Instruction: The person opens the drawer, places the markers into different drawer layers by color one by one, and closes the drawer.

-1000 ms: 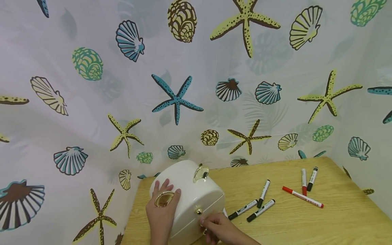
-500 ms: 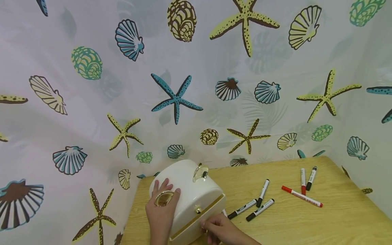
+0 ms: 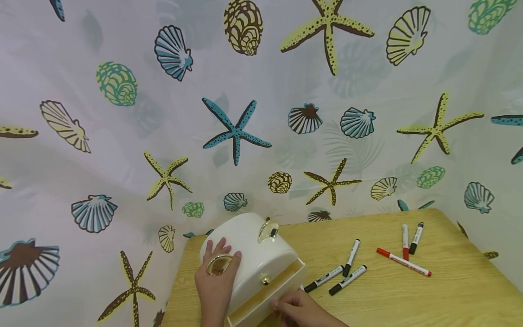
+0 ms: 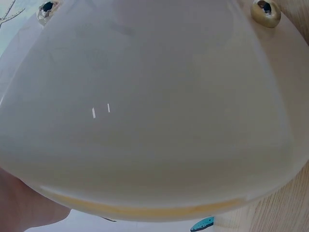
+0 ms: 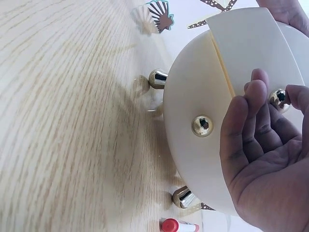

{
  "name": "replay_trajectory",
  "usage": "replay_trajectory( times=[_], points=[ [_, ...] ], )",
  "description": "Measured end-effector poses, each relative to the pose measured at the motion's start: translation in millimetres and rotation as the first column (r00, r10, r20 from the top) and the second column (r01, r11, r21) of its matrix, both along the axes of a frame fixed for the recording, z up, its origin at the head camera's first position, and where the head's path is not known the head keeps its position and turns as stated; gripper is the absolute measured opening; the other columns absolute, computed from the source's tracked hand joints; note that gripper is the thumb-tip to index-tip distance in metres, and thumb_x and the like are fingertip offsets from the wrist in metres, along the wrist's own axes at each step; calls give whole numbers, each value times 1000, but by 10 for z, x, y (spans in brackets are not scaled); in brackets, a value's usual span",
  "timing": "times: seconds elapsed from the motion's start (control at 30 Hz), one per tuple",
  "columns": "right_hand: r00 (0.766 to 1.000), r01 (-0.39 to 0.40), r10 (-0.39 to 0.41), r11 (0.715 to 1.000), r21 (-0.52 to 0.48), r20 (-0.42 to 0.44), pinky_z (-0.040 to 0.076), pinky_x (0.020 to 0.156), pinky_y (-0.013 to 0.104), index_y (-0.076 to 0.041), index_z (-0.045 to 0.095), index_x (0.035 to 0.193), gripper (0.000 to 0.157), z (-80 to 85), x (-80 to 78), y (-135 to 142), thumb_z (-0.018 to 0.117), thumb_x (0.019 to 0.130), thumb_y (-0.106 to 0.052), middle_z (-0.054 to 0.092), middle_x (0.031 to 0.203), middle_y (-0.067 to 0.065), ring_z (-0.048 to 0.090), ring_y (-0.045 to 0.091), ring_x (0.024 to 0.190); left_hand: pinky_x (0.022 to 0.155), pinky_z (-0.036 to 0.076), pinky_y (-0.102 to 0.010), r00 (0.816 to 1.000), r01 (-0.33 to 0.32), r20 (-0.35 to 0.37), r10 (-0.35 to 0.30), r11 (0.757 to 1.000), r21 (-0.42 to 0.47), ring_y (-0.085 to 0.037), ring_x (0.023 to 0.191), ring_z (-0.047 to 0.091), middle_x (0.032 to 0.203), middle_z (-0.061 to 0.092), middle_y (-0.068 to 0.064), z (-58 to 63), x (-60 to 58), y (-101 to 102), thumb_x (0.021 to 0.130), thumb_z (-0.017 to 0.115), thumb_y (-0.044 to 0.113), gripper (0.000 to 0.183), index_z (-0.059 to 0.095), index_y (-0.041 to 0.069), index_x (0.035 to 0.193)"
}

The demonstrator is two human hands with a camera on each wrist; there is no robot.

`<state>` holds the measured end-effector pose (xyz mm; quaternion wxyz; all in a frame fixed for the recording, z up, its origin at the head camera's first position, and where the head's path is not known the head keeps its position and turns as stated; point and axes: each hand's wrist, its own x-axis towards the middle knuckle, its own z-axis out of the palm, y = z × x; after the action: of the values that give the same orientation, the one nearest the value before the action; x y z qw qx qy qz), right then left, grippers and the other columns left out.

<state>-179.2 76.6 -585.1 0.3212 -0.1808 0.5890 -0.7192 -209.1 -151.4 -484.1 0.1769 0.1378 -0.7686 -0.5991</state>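
A glossy white rounded box (image 3: 245,254) with gold fittings stands at the table's left end. My left hand (image 3: 216,281) rests on its top, fingers spread and fairly straight around a gold ear-shaped piece (image 3: 218,265). My right hand (image 3: 300,306) is at the box's front, where thumb and fingers pinch a gold knob (image 5: 279,100) on a drawer (image 5: 253,48). That drawer stands partly out, showing a yellowish inside. A lower gold knob (image 5: 202,125) shows beside the fingers. In the left wrist view, the white surface (image 4: 159,106) fills most of the picture.
Black markers (image 3: 347,280) lie just right of the box. A red marker (image 3: 404,262) and two other pens lie farther right on the wooden table (image 3: 380,309). A shell-and-starfish curtain (image 3: 286,150) hangs behind. Gold ball feet (image 5: 183,197) lift the box.
The drawer has come out from flush with the box front to partly open, the right hand moving slightly outward with it. The left hand has stayed on top.
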Motion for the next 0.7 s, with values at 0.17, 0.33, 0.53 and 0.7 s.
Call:
replay_trajectory(
  times=[0.17,0.33,0.53,0.7],
  points=[
    [999,12,-13,1000,25,33,52,60,18,13,61,108,53,-12,38,36,51,101,-39,64,77,-3,59,6,66,123,19,-50,1000,-4,-12,4,1000,5,-4,145,30,121,67,17,-10,2,3,69,83,56,42,74,28,98],
    [994,9,-10,1000,7,110,54,62,19,4,63,116,48,-15,104,90,51,101,-40,65,81,-3,61,7,69,122,23,-49,1000,-7,-30,7,1000,2,-4,143,31,120,68,16,-9,10,4,68,84,54,39,75,27,95],
    [997,-21,19,999,32,70,51,62,19,2,65,115,47,27,153,121,51,101,-41,63,83,-5,56,7,70,121,27,-47,1000,-4,-12,4,1000,7,-3,144,30,121,67,17,0,16,2,68,84,56,41,74,27,95],
    [998,-31,29,999,26,58,50,64,19,1,65,116,46,37,190,142,50,101,-40,63,86,-5,55,7,72,120,29,-44,1000,-1,0,1,1000,12,-2,144,30,121,66,18,7,23,9,68,83,57,43,74,27,97]
  ],
)
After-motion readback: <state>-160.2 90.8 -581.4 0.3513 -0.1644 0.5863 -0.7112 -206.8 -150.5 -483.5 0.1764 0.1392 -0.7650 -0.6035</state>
